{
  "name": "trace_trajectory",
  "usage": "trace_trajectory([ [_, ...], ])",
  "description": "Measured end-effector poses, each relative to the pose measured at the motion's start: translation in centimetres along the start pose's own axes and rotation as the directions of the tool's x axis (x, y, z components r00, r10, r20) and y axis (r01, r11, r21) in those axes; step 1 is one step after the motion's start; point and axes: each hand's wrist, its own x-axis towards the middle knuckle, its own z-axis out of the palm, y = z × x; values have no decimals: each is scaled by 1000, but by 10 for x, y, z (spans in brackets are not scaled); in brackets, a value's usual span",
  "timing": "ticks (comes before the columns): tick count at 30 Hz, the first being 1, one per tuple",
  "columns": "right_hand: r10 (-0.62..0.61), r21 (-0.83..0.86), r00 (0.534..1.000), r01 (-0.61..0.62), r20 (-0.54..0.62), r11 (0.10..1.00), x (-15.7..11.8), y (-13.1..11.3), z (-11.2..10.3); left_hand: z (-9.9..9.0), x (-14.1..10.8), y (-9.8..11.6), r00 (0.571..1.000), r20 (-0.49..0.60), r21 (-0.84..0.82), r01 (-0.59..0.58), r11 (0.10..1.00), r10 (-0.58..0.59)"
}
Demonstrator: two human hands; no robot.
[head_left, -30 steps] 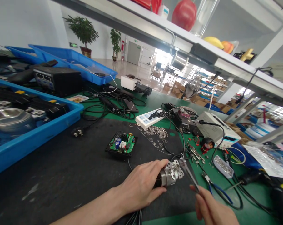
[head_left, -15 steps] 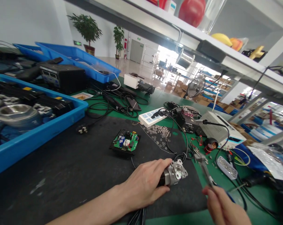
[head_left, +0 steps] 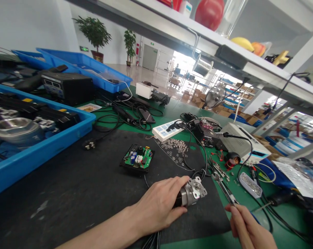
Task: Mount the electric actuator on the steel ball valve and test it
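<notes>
My left hand (head_left: 163, 200) is wrapped round a silver metal fitting (head_left: 191, 193) with a black body and a cross-shaped bracket at its end. The fitting lies on its side on the black mat (head_left: 76, 193); my palm hides part of it. In my right hand (head_left: 247, 221) is a wrench (head_left: 224, 186), gripped by its handle, its open jaw pointing away from me towards several small metal parts (head_left: 221, 172). Behind my left hand a green circuit board (head_left: 139, 156) sits in a black housing on the mat, a black cable running from it.
Many small washers (head_left: 176, 147) lie scattered before a white power strip (head_left: 168, 128). A blue bin (head_left: 42, 145) of parts stands at left. To the right are a small tray of screws (head_left: 250, 184), a screwdriver (head_left: 281, 199) and a bench instrument (head_left: 246, 143). A shelf (head_left: 224, 41) hangs overhead.
The wrench has come to a lower, flatter angle and its head is no longer blurred. My left hand keeps its hold on the fitting. The view has shifted slightly.
</notes>
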Motion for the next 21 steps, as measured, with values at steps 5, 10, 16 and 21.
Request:
trace_trajectory([
  [5, -322, -537, 897, 119, -302, 835, 4, 25, 16, 0, 2, 0, 1000, 6, 15, -1, 1000, 1],
  [10, -409, -616, 876, 178, -256, 767, 4, 29, 23, 3, 1, -1, 1000, -2, 23, 7, 1000, -7],
  [16, -391, -280, 879, 316, -273, 907, 1, -26, 41, 8, -1, 0, 999, -27, 13, 43, 999, -43],
  [21, -317, -42, 909, 318, -272, 947, 5, -75, 70, 5, -1, 3, 993, -66, -94, 91, 991, -98],
])
